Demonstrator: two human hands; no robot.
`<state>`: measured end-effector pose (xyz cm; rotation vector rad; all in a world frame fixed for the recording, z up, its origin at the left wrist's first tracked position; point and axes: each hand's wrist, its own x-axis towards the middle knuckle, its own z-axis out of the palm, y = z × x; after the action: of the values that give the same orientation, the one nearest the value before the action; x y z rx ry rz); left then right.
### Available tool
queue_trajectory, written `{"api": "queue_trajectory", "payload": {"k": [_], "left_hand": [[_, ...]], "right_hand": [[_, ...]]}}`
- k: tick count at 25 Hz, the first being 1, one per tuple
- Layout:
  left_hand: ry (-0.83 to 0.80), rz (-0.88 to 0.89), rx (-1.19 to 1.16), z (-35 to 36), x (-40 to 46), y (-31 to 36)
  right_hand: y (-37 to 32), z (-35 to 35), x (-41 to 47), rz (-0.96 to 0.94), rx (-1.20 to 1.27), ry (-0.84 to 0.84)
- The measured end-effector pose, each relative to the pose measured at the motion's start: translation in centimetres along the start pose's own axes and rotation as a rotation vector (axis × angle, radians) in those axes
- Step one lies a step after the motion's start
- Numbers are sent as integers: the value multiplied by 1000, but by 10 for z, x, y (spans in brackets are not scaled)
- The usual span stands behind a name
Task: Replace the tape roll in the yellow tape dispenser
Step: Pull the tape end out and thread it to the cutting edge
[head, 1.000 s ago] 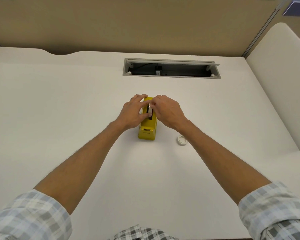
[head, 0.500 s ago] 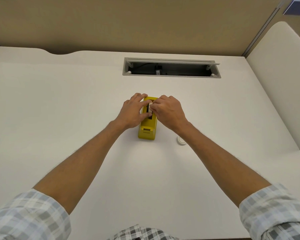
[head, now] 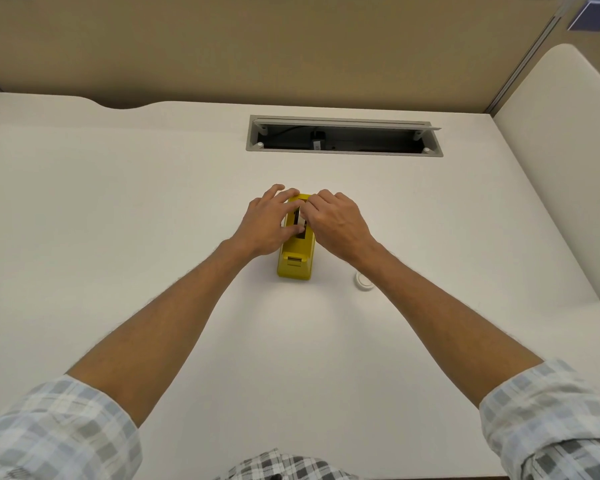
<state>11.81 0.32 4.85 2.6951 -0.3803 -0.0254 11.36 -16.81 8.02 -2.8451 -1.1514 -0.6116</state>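
The yellow tape dispenser (head: 296, 259) stands on the white desk (head: 153, 220), its cutter end toward me and a dark slot open on top. My left hand (head: 265, 225) grips its left side, thumb across the slot. My right hand (head: 336, 223) pinches a small white tape roll (head: 305, 223) at the slot's right edge; the fingers hide most of the roll. A second small white ring, a tape roll or core (head: 362, 281), lies flat on the desk right of the dispenser, partly under my right forearm.
A grey open cable tray (head: 343, 152) is sunk into the desk behind the dispenser. A tan partition wall (head: 291, 57) closes the back, and a white side panel (head: 565, 168) rises at the right.
Both hands have stayed on the dispenser. The right hand's fingers have shifted slightly toward the slot, and my forearm now covers more of the white ring on the desk.
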Motion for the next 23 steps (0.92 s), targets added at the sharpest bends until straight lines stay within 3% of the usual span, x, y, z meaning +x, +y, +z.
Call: {"api": "queue_trajectory", "payload": {"k": [4, 7, 13, 19, 23], "left_hand": [[-3, 15, -1, -1, 0, 0], [-1, 23, -1, -1, 0, -2], [13, 26, -13, 1, 1, -3], [19, 27, -4, 0, 1, -3], [16, 31, 10, 0, 1, -1]], "right_hand": [[0, 4, 5, 79, 41, -142], [5, 4, 8, 243, 290, -201], [8, 5, 3, 405, 600, -169], [5, 7, -2, 280, 346, -63], [3, 7, -4, 266, 308, -15]]}}
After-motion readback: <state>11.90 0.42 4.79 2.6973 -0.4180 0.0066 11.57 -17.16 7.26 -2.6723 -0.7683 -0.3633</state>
